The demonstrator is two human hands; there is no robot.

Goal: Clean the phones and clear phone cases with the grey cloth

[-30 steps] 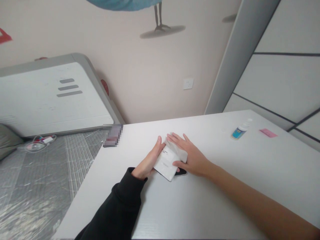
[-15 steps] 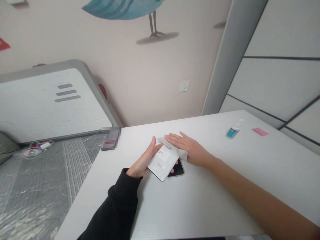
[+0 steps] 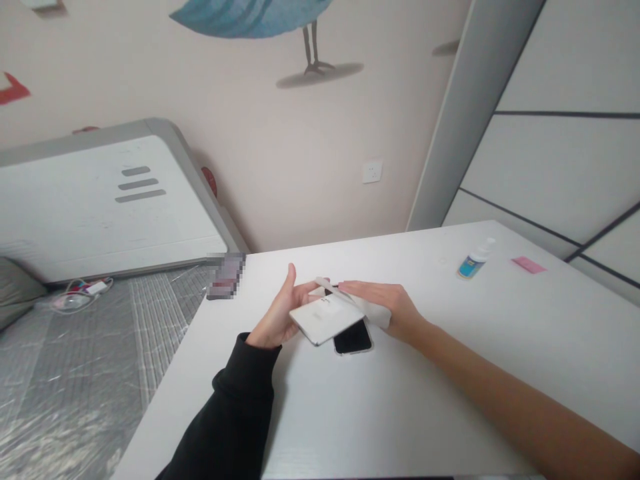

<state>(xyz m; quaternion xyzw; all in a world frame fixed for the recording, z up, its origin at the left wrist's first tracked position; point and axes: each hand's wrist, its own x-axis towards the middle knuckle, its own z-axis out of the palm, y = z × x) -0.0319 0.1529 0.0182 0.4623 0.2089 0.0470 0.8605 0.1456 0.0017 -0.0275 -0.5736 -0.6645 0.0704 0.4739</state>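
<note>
A flat white slab, glossy with small dark marks, is tilted above the table; I cannot tell exactly what device it is. My left hand supports it from the left, thumb raised and fingers partly hidden behind it. Over its upper right edge my right hand presses a white wipe, fingers held together. Just below them a phone with a dark screen and clear case lies on the white table, partly covered by the slab.
A spray bottle with a blue label lies tilted or leaning at the right, beside a pink packet. A blurred-out dark item rests at the table's left corner. Behind is a wall with a socket.
The white slab has turned flatter and more sideways, uncovering more of the phone below. My right hand has shifted slightly right with the wipe, and the left fingers have moved behind the slab.
</note>
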